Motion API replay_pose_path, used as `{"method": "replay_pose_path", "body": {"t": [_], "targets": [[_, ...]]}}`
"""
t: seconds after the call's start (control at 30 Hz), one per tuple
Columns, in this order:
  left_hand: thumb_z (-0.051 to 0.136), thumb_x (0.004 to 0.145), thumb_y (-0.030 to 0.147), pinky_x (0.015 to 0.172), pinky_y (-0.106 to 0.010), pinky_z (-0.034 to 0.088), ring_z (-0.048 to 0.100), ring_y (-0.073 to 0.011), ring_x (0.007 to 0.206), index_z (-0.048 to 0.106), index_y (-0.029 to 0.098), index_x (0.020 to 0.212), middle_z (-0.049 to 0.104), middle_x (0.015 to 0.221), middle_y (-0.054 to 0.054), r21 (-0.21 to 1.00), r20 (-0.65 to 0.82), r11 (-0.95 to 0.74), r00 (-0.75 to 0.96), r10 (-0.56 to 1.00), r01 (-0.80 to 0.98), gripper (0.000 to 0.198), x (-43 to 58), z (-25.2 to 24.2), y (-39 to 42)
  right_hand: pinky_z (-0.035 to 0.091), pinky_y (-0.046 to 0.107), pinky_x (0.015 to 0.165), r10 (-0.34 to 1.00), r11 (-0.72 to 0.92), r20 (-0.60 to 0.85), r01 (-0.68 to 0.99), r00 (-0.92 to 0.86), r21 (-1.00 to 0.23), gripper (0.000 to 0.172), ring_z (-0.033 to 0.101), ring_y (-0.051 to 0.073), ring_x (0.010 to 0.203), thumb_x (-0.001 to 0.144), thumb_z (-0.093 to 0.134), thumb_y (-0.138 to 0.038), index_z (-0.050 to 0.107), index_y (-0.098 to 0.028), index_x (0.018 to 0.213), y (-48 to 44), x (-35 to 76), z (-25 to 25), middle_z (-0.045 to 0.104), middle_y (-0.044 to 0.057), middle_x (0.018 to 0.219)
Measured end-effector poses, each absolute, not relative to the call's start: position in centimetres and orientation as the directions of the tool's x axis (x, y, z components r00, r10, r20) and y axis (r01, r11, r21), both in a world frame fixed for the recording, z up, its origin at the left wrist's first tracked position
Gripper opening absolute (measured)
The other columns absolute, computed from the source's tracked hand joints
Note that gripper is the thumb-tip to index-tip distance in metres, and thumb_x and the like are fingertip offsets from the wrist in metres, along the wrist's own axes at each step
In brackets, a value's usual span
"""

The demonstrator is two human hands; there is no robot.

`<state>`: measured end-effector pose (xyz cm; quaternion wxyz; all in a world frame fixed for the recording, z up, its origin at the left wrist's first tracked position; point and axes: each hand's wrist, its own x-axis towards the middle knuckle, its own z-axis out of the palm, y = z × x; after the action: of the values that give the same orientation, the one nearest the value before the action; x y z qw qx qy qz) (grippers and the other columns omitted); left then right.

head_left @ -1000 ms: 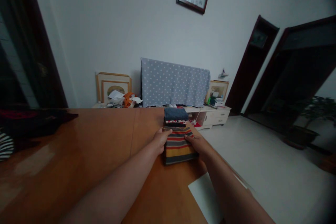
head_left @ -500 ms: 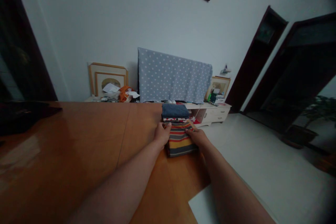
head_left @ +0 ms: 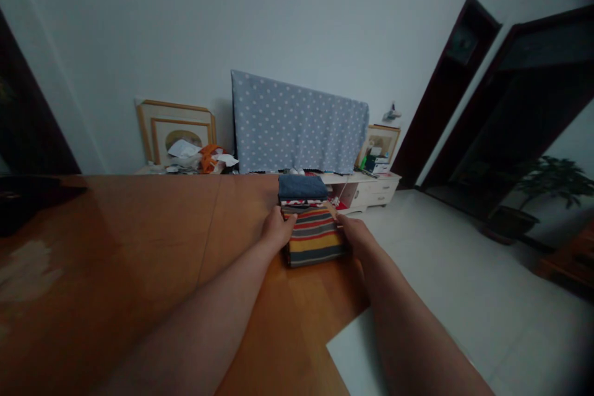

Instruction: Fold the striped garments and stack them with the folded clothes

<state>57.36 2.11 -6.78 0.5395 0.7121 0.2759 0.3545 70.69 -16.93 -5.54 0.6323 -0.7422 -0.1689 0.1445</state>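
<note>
A wooden table (head_left: pixel 116 229) stretches toward a white cabinet (head_left: pixel 371 193). Near the table's right edge sits a stack of folded clothes (head_left: pixel 309 223), with a navy cloth (head_left: pixel 301 187) farthest and a striped cloth (head_left: pixel 314 238) nearest. The left hand (head_left: pixel 277 229) and right hand (head_left: pixel 355 236) flank the stack, their fingers (head_left: pixel 288 219) together and touching its sides; whether they clamp it cannot be told.

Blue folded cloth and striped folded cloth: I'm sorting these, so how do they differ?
The blue folded cloth is plain dark blue, while the striped folded cloth has bands of yellow, red, grey and dark blue. The striped folded cloth lies nearer the person, between the left hand and right hand, which touch its sides; the blue folded cloth lies farther off, untouched. Both are folded into flat rectangles.
</note>
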Motion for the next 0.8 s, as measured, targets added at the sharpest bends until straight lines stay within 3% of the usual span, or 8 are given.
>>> {"method": "replay_pose_path", "body": {"t": [0.1,0.2,0.47,0.7,0.8], "targets": [[0.076,0.078,0.04,0.078,-0.031,0.044,0.065,-0.0262,0.088,0.062,0.021,0.087,0.071,0.091,-0.01,0.911,0.275,-0.401,0.581,0.766,0.099,0.026,57.4,-7.0,2.8,0.048,0.03,0.053,0.4,-0.208,-0.113,-0.03,0.91,-0.978,0.033,0.065,0.02,0.057,0.077,0.061,-0.049,0.071,-0.018,0.085,-17.6,70.6,-5.1,0.074,0.01,0.074],[0.071,0.083,0.043,0.075,-0.03,0.044,0.065,-0.0248,0.086,0.063,0.021,0.089,0.071,0.089,-0.01,0.914,0.248,-0.391,0.607,0.755,0.112,0.024,57.6,-7.4,3.4,0.045,0.028,0.05,0.401,-0.236,-0.119,-0.023,0.908,-0.971,0.029,0.063,0.019,0.055,0.075,0.064,-0.046,0.071,-0.019,0.082,-17.9,70.1,-4.6,0.073,0.009,0.071],[0.065,0.087,0.041,0.066,-0.025,0.041,0.063,-0.0193,0.078,0.064,0.02,0.09,0.07,0.083,-0.005,0.878,0.27,-0.458,0.647,0.713,0.139,0.021,58.0,-8.0,3.5,0.049,0.027,0.059,0.511,-0.263,-0.037,0.116,0.859,-0.958,0.023,0.067,0.019,0.067,0.063,0.073,-0.033,0.07,-0.017,0.081,-17.3,69.0,-4.3,0.074,0.004,0.073],[0.059,0.093,0.038,0.069,-0.026,0.045,0.065,-0.0177,0.081,0.06,0.02,0.099,0.071,0.091,-0.005,0.853,0.31,-0.503,0.636,0.707,0.143,0.019,58.3,-8.0,3.0,0.048,0.027,0.061,0.417,-0.313,0.072,0.218,0.906,-0.924,0.026,0.066,0.019,0.069,0.068,0.072,-0.038,0.064,-0.018,0.082,-17.1,69.7,-4.7,0.071,0.003,0.074],[0.058,0.093,0.037,0.075,-0.03,0.048,0.066,-0.0207,0.089,0.057,0.019,0.109,0.071,0.101,-0.009,0.796,0.387,-0.58,0.592,0.707,0.172,0.024,57.5,-7.2,2.6,0.05,0.031,0.072,0.383,-0.377,0.138,0.291,0.914,-0.879,0.031,0.068,0.023,0.082,0.073,0.07,-0.042,0.07,-0.019,0.094,-17.5,70.0,-4.7,0.074,0.006,0.086]]}}
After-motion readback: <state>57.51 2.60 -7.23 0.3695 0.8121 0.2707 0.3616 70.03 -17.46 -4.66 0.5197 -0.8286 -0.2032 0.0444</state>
